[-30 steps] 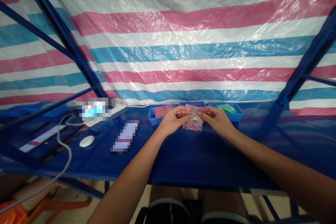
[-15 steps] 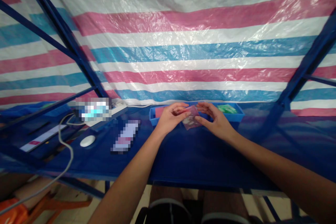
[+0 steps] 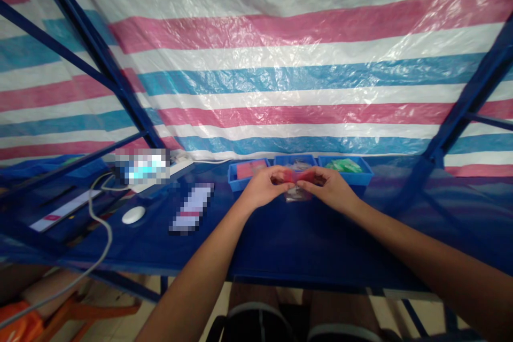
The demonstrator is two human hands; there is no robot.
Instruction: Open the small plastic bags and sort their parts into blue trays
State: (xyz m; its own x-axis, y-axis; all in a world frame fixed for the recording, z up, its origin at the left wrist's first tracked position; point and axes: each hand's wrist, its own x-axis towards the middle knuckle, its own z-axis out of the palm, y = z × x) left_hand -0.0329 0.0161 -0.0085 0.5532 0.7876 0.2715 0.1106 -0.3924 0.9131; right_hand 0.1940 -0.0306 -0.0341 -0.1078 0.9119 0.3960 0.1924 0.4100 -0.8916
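In the head view, both hands meet above the far half of the blue tabletop (image 3: 296, 251). The left hand (image 3: 263, 188) has its thumb and curled fingers nearly closed on one side of a small clear bag with a reddish top (image 3: 297, 195); the right hand (image 3: 332, 188) pinches the other side likewise, thumb tips close together. The bag hangs just in front of the middle blue bin (image 3: 294, 158), which stands at the tabletop's far edge between the left bin (image 3: 239, 185) and the right bin (image 3: 363, 178).

Bins (image 3: 358, 178) (on table (image 3: 312, 246)); bag (image 3: 297, 193) before
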